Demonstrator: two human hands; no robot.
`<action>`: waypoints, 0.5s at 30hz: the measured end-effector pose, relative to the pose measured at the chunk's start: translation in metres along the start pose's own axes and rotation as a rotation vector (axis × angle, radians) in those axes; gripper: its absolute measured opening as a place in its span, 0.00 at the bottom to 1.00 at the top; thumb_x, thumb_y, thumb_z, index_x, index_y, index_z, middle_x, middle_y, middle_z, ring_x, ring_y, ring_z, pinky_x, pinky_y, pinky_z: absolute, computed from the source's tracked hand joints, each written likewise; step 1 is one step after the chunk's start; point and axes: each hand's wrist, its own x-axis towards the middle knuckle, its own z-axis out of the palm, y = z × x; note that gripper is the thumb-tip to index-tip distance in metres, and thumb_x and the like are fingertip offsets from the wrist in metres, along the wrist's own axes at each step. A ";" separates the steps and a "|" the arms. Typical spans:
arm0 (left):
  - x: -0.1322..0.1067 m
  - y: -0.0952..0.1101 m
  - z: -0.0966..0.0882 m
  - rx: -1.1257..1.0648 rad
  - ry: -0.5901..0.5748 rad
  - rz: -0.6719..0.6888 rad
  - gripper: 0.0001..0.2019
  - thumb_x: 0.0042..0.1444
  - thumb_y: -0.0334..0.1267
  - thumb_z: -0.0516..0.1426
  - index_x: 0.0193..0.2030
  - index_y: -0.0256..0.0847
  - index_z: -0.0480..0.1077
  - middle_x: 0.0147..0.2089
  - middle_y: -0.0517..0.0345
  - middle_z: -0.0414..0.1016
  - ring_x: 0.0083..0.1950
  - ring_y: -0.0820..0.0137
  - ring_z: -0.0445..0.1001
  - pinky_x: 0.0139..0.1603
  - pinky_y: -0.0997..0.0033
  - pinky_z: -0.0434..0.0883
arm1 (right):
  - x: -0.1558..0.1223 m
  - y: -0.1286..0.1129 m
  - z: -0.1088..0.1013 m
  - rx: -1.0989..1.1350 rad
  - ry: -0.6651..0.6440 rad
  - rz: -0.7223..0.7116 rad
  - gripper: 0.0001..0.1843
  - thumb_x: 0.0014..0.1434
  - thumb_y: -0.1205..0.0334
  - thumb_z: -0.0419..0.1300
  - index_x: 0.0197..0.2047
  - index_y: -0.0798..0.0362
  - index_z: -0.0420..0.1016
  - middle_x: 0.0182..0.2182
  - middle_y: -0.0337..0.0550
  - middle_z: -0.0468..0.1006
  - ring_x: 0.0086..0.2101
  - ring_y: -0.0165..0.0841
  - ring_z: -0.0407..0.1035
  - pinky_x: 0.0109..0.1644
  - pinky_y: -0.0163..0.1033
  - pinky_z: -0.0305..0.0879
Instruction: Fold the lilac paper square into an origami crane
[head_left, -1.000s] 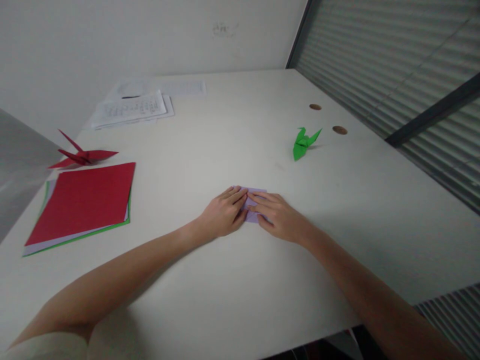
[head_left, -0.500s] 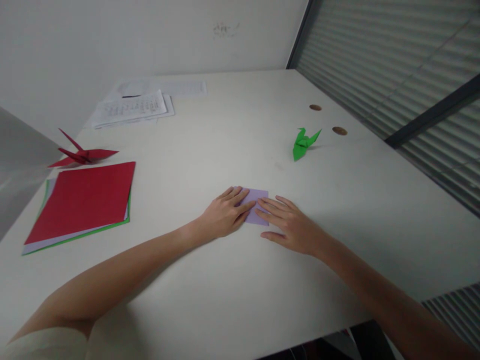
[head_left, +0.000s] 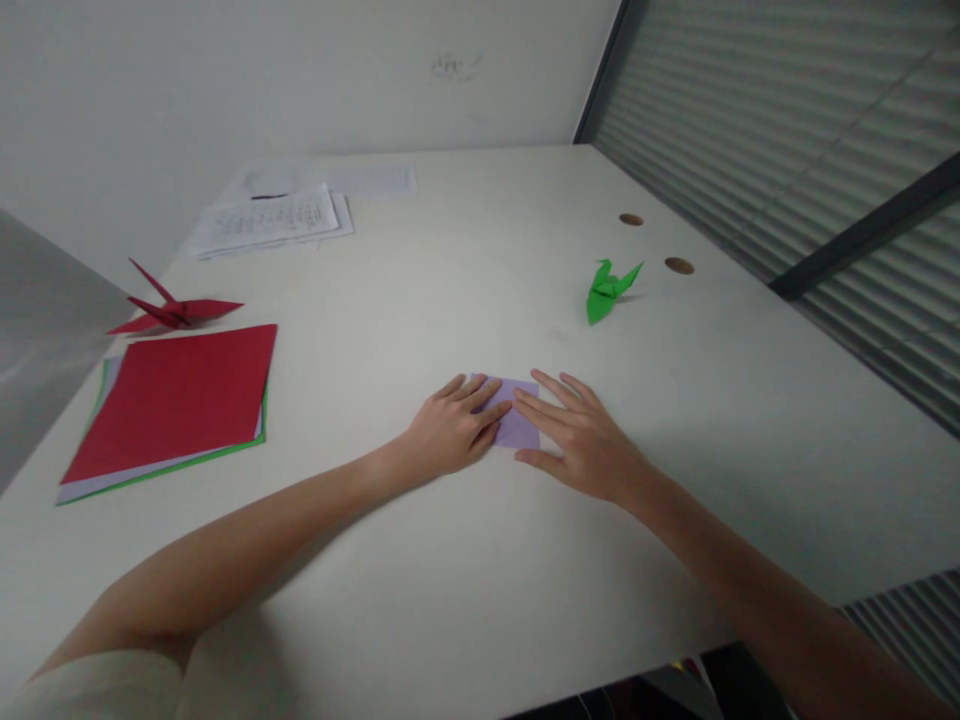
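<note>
A small square of folded lilac paper [head_left: 517,432] lies flat on the white table. My left hand [head_left: 452,425] rests palm down over its left part, fingers stretched out and pressing on it. From the right, my right hand [head_left: 581,435] reaches over the paper's right edge with its fingers spread. One of its fingertips is at the middle of the sheet, close to the left fingertips. The paper's left edge is hidden beneath my left hand.
A green paper crane [head_left: 606,292] stands beyond my right hand, near two round holes in the table. On the left are a red paper crane [head_left: 174,313] and a stack of coloured sheets [head_left: 176,400]. Written papers [head_left: 270,220] lie at the back left.
My right hand has shifted slightly away from me across the lilac paper, its fingers spreading wider. My left hand stays in place on the paper. The view has moved slightly.
</note>
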 end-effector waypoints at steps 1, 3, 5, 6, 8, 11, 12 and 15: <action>0.000 0.000 0.000 0.000 0.002 -0.005 0.20 0.67 0.39 0.48 0.61 0.39 0.67 0.65 0.43 0.66 0.65 0.54 0.66 0.65 0.47 0.64 | 0.002 -0.002 0.002 -0.004 -0.005 0.003 0.31 0.64 0.46 0.54 0.61 0.61 0.69 0.57 0.56 0.73 0.64 0.53 0.56 0.65 0.63 0.54; 0.000 0.000 -0.001 -0.002 0.005 -0.013 0.19 0.67 0.39 0.48 0.62 0.41 0.67 0.65 0.43 0.66 0.65 0.55 0.66 0.65 0.46 0.64 | -0.002 -0.005 0.007 -0.008 -0.021 0.009 0.33 0.63 0.44 0.54 0.62 0.61 0.67 0.57 0.57 0.73 0.64 0.53 0.57 0.65 0.62 0.55; 0.000 0.000 -0.001 -0.007 0.004 -0.014 0.19 0.67 0.39 0.48 0.61 0.41 0.68 0.65 0.43 0.67 0.65 0.54 0.66 0.64 0.46 0.64 | -0.012 -0.004 0.009 -0.007 -0.032 0.025 0.33 0.63 0.45 0.55 0.64 0.58 0.65 0.58 0.55 0.73 0.64 0.52 0.57 0.65 0.63 0.53; 0.000 0.001 -0.001 -0.010 0.001 -0.012 0.19 0.67 0.39 0.48 0.61 0.41 0.68 0.65 0.43 0.66 0.65 0.54 0.66 0.64 0.46 0.64 | -0.019 -0.003 0.009 -0.001 -0.040 0.028 0.32 0.63 0.45 0.55 0.64 0.57 0.65 0.58 0.54 0.73 0.64 0.52 0.57 0.66 0.63 0.53; 0.000 0.001 -0.002 -0.018 -0.003 -0.009 0.19 0.67 0.39 0.47 0.60 0.41 0.69 0.65 0.43 0.67 0.65 0.54 0.66 0.64 0.46 0.64 | -0.032 0.000 0.006 0.011 -0.048 0.042 0.31 0.63 0.47 0.56 0.65 0.54 0.64 0.59 0.53 0.72 0.64 0.51 0.56 0.66 0.64 0.52; 0.000 0.001 0.000 -0.036 0.001 -0.018 0.19 0.67 0.39 0.47 0.59 0.41 0.70 0.65 0.43 0.67 0.65 0.54 0.66 0.63 0.45 0.64 | -0.036 0.003 0.000 0.045 -0.037 0.070 0.27 0.65 0.50 0.55 0.63 0.52 0.67 0.57 0.51 0.74 0.61 0.49 0.62 0.63 0.62 0.55; 0.000 0.001 0.000 -0.041 0.005 -0.023 0.18 0.67 0.39 0.47 0.59 0.42 0.70 0.65 0.44 0.67 0.65 0.54 0.66 0.63 0.44 0.64 | -0.032 0.004 -0.003 0.054 -0.020 0.094 0.23 0.66 0.52 0.54 0.60 0.52 0.69 0.55 0.50 0.76 0.58 0.48 0.65 0.62 0.61 0.57; 0.001 0.000 0.001 -0.054 0.015 -0.039 0.18 0.67 0.40 0.48 0.59 0.44 0.70 0.64 0.46 0.67 0.65 0.55 0.65 0.64 0.45 0.62 | -0.009 0.007 -0.007 0.041 0.049 0.236 0.16 0.67 0.57 0.52 0.48 0.52 0.78 0.44 0.50 0.81 0.46 0.44 0.72 0.52 0.52 0.66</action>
